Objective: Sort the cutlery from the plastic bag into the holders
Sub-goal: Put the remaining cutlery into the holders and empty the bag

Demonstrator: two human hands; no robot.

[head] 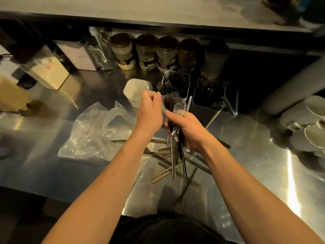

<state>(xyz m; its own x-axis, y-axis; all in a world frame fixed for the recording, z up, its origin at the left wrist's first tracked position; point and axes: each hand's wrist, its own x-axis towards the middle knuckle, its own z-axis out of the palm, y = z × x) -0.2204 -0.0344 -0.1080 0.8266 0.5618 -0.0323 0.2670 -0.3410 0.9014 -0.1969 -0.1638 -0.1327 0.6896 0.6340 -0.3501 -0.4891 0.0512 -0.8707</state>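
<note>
Head-worn view, looking steeply down, close over steel counter [52, 162]

Two holders [176, 83] [209, 95] stand behind the loose cutlery [168, 155] mid-counter [246, 155]; the plastic bag [95, 131] lies to their left.

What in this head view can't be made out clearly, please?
- Bundle of cutlery: the right hand hides its middle; the count is unclear.
- Left hand grip: what it pinches is too small and blurred.
- Jars: labels unreadable in shelf shadow.
- Plastic bag: contents lost in glare.
</note>
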